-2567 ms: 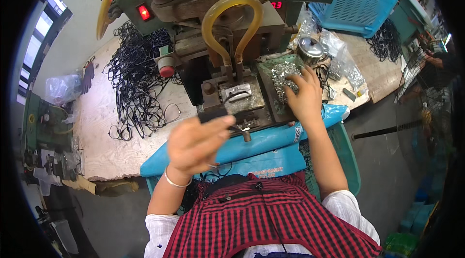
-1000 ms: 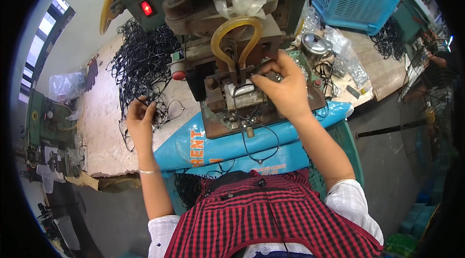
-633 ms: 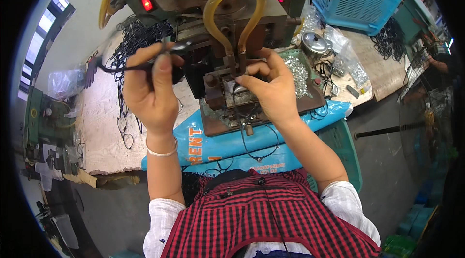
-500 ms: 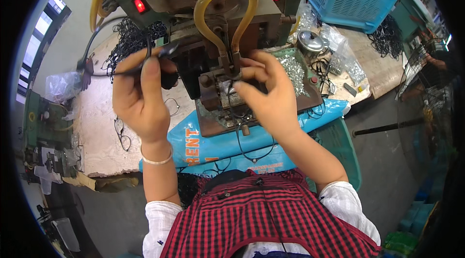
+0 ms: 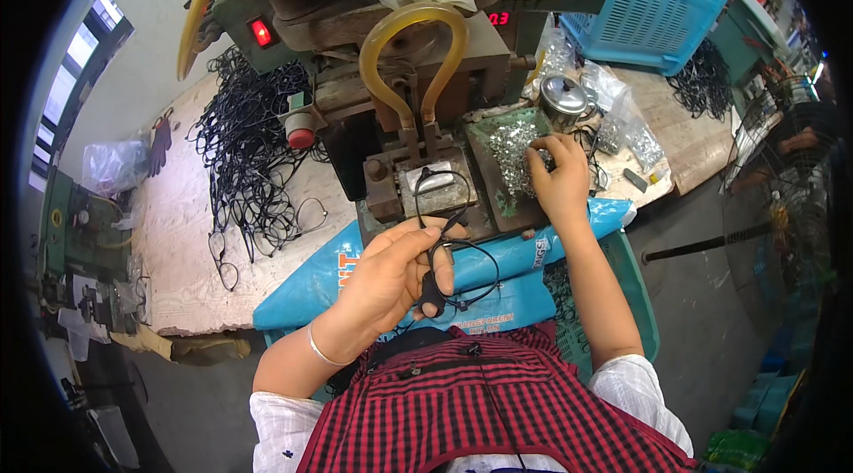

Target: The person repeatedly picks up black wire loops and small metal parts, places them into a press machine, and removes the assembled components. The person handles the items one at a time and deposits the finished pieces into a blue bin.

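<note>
My left hand (image 5: 391,273) is closed on a thin black eyeglass frame (image 5: 496,276), in front of the press. One of its round rims reaches up over the pale metal block of the press's lower die (image 5: 431,184). A dark piece (image 5: 431,295) hangs at my left fingers; its kind is unclear. My right hand (image 5: 562,178) is over a heap of small shiny metal parts (image 5: 515,146) on a green tray (image 5: 480,131). Its thumb and fingers are bent close together among the parts; whatever is between them is too small to make out.
A yellow hose loop (image 5: 458,38) rises from the press. Black frames (image 5: 244,153) lie tangled to the left, beside a red button (image 5: 301,138). A lidded metal pot (image 5: 564,95) and blue basket (image 5: 649,7) stand at the right back. Blue plastic sheeting (image 5: 302,286) covers the table's front edge.
My left hand has come down and right from the left side, bringing the frame before the die. My right hand has left the die and moved right to the metal parts.
</note>
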{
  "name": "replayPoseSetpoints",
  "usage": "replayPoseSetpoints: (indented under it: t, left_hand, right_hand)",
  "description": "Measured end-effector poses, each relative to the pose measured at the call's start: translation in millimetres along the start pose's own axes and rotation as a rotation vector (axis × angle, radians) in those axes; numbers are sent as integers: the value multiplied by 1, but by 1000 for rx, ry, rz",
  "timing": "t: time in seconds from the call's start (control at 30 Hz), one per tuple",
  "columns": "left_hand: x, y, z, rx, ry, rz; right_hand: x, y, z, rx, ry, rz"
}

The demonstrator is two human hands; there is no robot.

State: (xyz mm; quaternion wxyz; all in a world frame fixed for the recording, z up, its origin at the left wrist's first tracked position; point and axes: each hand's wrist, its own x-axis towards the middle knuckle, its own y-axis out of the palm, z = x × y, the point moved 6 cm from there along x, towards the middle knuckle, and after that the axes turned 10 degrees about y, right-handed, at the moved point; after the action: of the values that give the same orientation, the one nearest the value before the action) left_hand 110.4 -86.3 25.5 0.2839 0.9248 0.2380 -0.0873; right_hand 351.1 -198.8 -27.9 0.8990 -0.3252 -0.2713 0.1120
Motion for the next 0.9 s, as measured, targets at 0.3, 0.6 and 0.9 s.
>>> replayPoseSetpoints:
  t: [0.3,0.6,0.9]
  left_hand:
    - [1,2,4,-43,-6,57]
    - [-125,-228,-113,1089,857,-1069]
    - [-134,-476,-37,1736,-211,-1278]
  right_hand:
    - [15,55,35,-315,-255,-29]
    - [2,12,-2,87,-55,-43]
    - [7,17,-12,346,164,102]
